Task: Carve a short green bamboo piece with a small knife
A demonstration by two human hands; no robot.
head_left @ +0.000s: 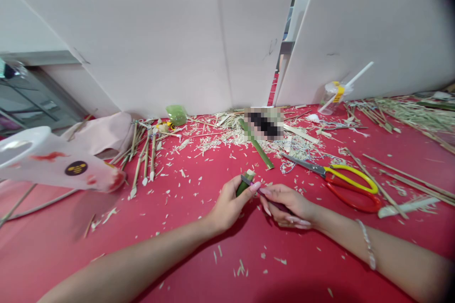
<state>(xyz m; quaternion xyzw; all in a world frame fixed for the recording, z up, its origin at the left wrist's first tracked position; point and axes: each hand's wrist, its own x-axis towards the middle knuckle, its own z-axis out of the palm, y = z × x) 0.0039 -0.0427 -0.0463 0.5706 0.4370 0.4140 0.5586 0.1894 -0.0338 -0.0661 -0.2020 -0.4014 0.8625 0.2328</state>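
Note:
My left hand [230,204] is closed around a short piece of green bamboo [243,186], whose pale cut end points away from me. In my right hand [289,206] is a small knife with a dark purplish handle [280,206]. Its short grey blade [246,180] lies against the bamboo near the cut end. The tip of my left thumb touches the knife close to where blade and handle meet. Beyond my hands lies a longer green bamboo strip [259,147]. To the right, scissors [350,184] with one yellow and one red handle rest on the red tabletop [199,260].
Pale shavings [227,139] cover the back middle. White-tipped sticks [145,163] lie left, near a white cup [71,161] and a pink cloth-like item [110,133]. A clear cup with a straw [333,98] stands back right. White panels [170,47] close the far side; thin sticks [415,181] lie right.

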